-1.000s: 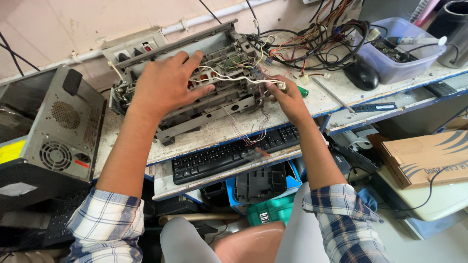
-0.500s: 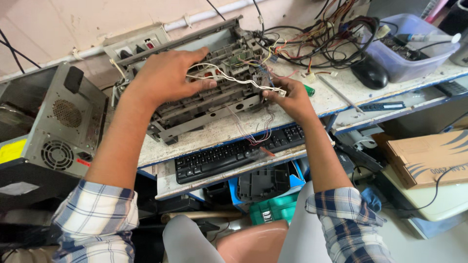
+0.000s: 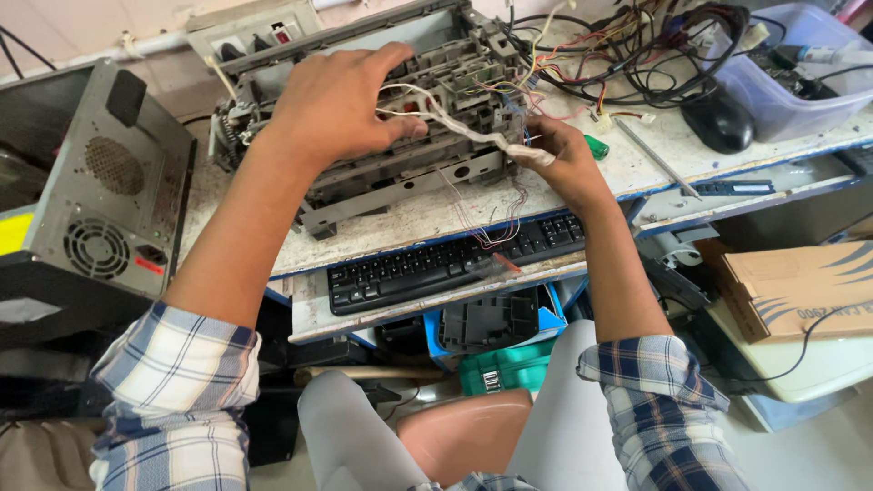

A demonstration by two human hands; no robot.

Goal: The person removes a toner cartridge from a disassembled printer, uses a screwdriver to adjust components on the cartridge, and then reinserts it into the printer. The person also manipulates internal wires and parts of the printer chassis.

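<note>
- Gripping the white cable bundle [image 3: 473, 130] between the fingers of my right hand [image 3: 568, 164], I have that hand closed on the bundle's near end, at the right front corner of the stripped grey printer chassis [image 3: 400, 155].
- From this grip the bundle runs up and to the left across the chassis, toward my left hand [image 3: 332, 109]; that is its long axis.
- My left hand lies spread, palm down, on top of the chassis, fingers loosely curled over the frame and pressing rather than pinching; its fingertips are near the bundle's far stretch.
- Thin loose wires [image 3: 496, 223] hang just below my right hand, over the black keyboard [image 3: 436, 268].
- Beyond my right hand lie a green-handled tool [image 3: 596, 145], a black mouse [image 3: 718, 123] and a cable tangle [image 3: 637, 55]; a computer case [image 3: 100, 191] stands well left of my left hand.
</note>
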